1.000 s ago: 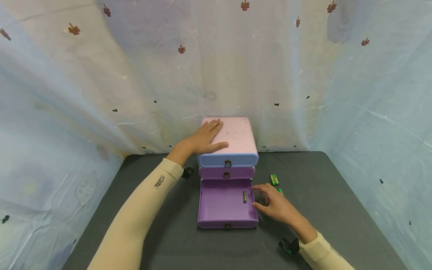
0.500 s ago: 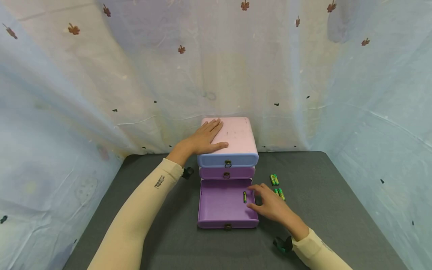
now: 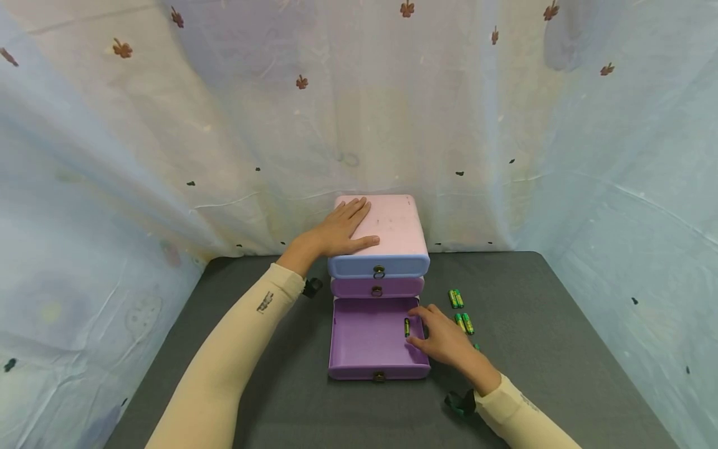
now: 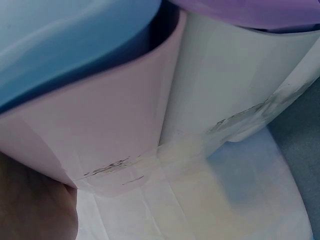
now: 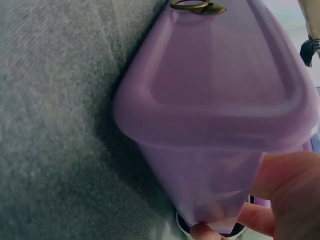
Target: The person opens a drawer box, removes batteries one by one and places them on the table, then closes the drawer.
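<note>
A small chest of drawers [image 3: 387,227] with a pink top and a blue top drawer front stands at the table's far middle. My left hand [image 3: 339,227] rests on its top with fingers spread; only part of that hand [image 4: 35,205] shows in the left wrist view. The bottom purple drawer [image 3: 359,355] is pulled out. Inside, near its right wall, lies a green battery [image 3: 407,328]. My right hand [image 3: 445,337] reaches over that wall, thumb and fingers apart around the battery. In the right wrist view, the drawer front [image 5: 215,85] hides the battery.
Right of the chest, green batteries [image 3: 456,299] lie side by side on the dark grey table [image 3: 538,349]. Another pair of batteries [image 3: 464,323] lies nearer, and one more battery [image 3: 476,346] is partly hidden by the right hand. A patterned curtain [image 3: 370,125] hangs behind.
My right hand has moved left over the drawer wall toward the battery inside, uncovering more batteries on the table. The left hand and the chest have stayed put.
</note>
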Tool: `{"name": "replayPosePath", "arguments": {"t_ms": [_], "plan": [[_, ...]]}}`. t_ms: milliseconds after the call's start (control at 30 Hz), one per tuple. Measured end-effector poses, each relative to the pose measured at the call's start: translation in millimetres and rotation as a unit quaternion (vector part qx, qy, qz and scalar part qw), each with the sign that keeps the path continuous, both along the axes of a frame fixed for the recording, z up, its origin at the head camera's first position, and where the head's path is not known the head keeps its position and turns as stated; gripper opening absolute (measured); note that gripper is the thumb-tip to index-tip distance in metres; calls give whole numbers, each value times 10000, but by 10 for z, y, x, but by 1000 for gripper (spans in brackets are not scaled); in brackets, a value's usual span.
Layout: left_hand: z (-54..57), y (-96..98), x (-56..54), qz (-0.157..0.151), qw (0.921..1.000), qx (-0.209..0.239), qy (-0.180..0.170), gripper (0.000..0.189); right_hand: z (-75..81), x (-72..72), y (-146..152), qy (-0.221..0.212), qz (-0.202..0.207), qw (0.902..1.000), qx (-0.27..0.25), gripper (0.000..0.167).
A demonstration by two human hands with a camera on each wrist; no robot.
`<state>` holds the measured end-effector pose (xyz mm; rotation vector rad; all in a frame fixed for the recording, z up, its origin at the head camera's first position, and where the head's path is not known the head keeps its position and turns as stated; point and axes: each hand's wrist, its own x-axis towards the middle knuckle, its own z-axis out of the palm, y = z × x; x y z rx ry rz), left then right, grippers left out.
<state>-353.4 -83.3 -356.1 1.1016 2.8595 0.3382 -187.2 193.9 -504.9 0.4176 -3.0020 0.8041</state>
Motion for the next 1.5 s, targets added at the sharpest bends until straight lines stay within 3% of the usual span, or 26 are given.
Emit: {"name": "replayPosePath", "arguments": {"t_ms": [700,1500], "plan": [[-1,-1,10,-2,10000,15,18,96,-114,-77,-79,-108,-249,9996,84,50],[20,-2,26,30,10000,-81,37,95,-113,-107,-79,-190,-298,9992,188,49]]}}
